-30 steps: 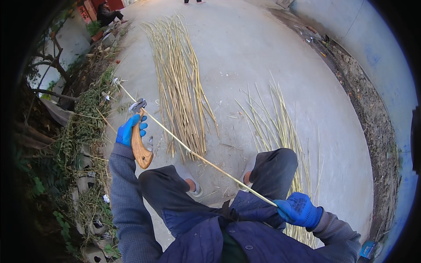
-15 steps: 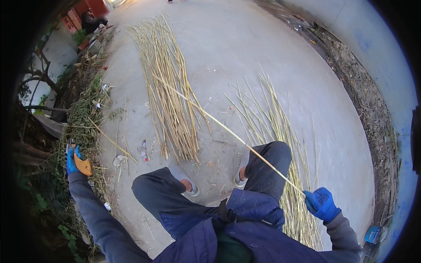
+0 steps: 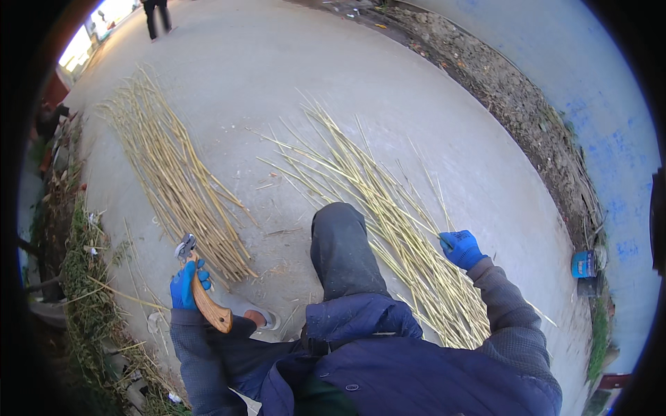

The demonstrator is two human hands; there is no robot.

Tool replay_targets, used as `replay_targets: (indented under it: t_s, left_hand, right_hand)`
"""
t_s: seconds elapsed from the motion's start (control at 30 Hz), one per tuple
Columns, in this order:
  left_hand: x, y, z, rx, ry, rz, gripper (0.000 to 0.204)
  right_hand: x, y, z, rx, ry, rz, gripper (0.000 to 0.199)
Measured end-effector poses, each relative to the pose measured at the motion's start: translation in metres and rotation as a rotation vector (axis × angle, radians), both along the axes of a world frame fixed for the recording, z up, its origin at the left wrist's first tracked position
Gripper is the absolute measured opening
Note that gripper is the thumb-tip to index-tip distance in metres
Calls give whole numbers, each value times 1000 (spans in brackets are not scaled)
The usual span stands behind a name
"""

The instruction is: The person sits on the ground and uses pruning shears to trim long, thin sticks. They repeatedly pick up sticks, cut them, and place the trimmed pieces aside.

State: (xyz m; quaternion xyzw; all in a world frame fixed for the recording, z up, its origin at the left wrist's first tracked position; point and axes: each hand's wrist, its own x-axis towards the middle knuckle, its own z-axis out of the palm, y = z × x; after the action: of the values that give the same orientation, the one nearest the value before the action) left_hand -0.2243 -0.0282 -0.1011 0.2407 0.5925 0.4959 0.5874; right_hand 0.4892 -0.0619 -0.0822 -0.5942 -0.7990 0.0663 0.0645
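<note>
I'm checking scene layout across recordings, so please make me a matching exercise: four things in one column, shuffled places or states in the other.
1. Left hand
2. Right hand
3. Brownish stalks
4. Blue container

A. Near the wall
B. Around a wooden-handled tool
C. At the pale stalks' right edge
D. Lying on the concrete

Pairs: 1-B, 2-C, 3-D, 4-A
</note>
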Motion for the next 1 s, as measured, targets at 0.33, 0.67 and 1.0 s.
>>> replay_targets:
  t_s: [0.33, 0.67, 1.0]
  left_hand:
    - [-9, -1, -41, -126, 122, -3, 49]
    - [12, -2, 3, -51, 38, -48, 40]
    - [-14, 12, 23, 131, -70, 149, 48]
  right_hand:
    - [155, -212, -40, -521, -595, -586, 20]
    - [210, -207, 10, -511, -981, -850, 39]
    - [-173, 250, -45, 123, -1, 213, 39]
